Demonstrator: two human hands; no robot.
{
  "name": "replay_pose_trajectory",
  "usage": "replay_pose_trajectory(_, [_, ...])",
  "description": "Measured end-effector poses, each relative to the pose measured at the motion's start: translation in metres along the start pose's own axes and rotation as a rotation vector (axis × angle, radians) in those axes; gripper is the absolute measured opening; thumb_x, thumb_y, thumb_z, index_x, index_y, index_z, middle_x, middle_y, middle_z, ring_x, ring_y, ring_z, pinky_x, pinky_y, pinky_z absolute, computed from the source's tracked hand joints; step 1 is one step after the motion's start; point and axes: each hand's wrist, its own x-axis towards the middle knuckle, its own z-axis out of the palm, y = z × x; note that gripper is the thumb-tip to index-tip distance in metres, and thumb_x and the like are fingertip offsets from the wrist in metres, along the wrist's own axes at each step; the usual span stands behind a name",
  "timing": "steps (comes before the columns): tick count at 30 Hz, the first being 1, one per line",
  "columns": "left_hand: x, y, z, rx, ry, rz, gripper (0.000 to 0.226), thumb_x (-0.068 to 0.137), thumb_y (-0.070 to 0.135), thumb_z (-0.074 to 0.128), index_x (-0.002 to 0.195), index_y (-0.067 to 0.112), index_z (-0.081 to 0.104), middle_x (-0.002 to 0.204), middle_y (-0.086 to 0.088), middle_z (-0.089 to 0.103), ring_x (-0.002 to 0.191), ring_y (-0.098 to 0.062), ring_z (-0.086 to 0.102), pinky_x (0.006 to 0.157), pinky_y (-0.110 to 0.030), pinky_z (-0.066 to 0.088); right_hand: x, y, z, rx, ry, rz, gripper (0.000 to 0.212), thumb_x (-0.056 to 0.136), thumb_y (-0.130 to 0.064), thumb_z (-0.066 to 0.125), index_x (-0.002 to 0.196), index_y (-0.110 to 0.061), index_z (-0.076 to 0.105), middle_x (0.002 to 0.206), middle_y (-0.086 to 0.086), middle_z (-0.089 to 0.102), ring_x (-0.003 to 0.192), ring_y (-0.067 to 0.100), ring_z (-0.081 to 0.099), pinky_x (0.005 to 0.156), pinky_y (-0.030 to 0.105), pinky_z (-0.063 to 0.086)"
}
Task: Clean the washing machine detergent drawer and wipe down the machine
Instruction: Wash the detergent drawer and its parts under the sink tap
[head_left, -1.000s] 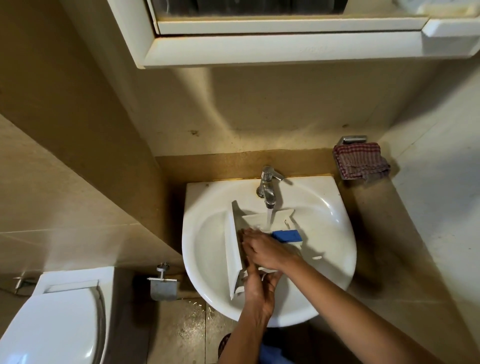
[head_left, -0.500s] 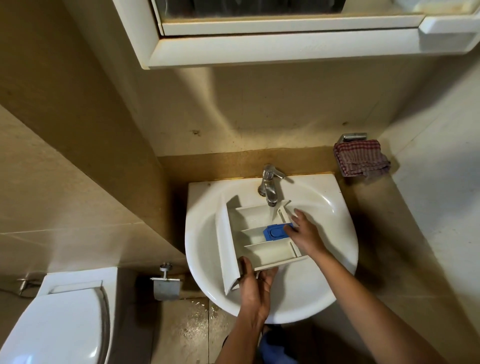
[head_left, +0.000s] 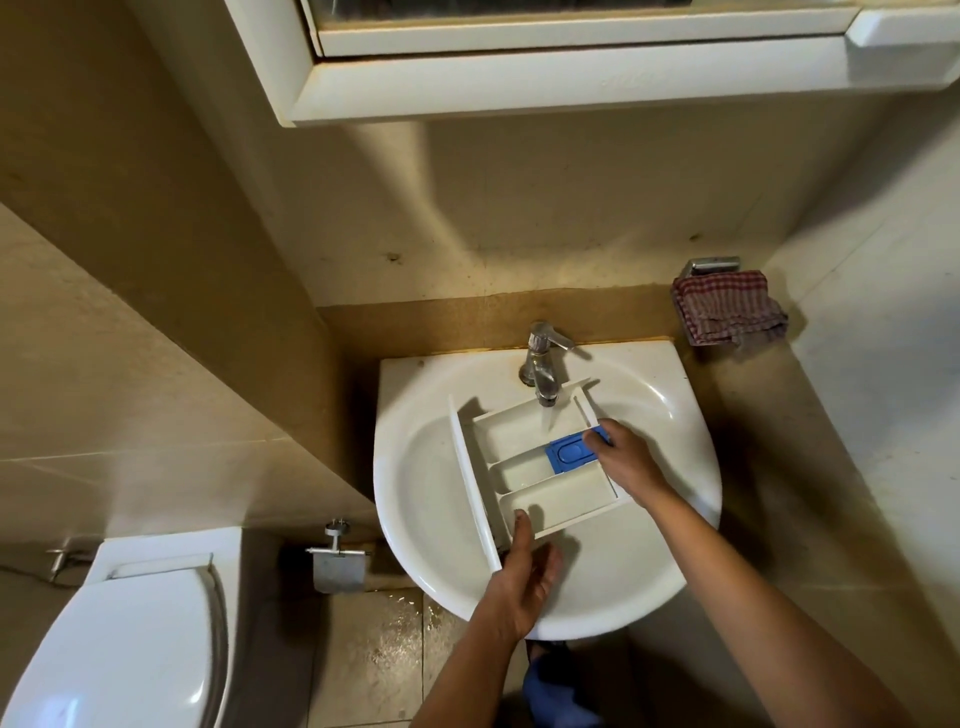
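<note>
- detergent drawer (head_left: 519, 434) in sink (head_left: 415, 525) bowl, open side up, front panel to the left; rear compartment under tap (head_left: 540, 371), thin water stream falling in.
- left grip (head_left: 519, 577): thumb on near compartment rim, fingers beneath, clamping drawer's near corner.
- right grip (head_left: 626, 465): fingers curled on right end of blue insert (head_left: 569, 454), mid compartment.
- checked cloth (head_left: 727, 312) on wall holder, R of sink.

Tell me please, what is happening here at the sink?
A person is rinsing a white drawer from a washing machine in the sink, right under the tap. The left hand grips its near corner. The right hand holds its right end, with the fingers at the blue insert. A checked cloth hangs on the wall, untouched.
</note>
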Motion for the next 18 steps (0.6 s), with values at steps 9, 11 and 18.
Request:
replay_pose_trajectory(9, [-0.054,0.018,-0.020,1.006,-0.079,-0.051,0.040,0.087,0.051,0.063,0.079,0.013,0.059,0.073,-0.003,0.059,0.064,-0.012,0.056,0.068,-0.021,0.049,0.008,-0.004,-0.023,-0.035,-0.061,-0.069,0.023,0.092,-0.026,0.056,0.099,-0.005,0.061,0.095,0.020,0.064,0.084,0.031,0.059,0.074,0.036,0.046])
replay_pose_trajectory(11, [-0.063,0.041,-0.022,1.180,0.030,0.075,0.064,0.071,0.078,0.055,0.071,0.014,0.061,0.068,-0.002,0.060,0.061,-0.015,0.055,0.070,-0.024,0.047,0.007,-0.003,-0.026,-0.049,-0.052,-0.065,0.026,0.092,-0.026,0.056,0.098,-0.001,0.059,0.095,0.023,0.063,0.083,0.035,0.057,0.071,0.034,0.043])
replay_pose_trajectory(18, [-0.016,0.089,-0.012,0.832,0.199,0.243,0.132,0.040,0.093,0.062,0.134,0.003,0.044,0.133,-0.021,0.053,0.119,-0.035,0.053,0.103,-0.038,0.042,0.005,-0.003,-0.026,0.070,-0.073,0.011,0.027,0.091,-0.025,0.058,0.102,-0.001,0.060,0.090,0.024,0.059,0.073,0.016,0.047,0.064,0.027,0.036])
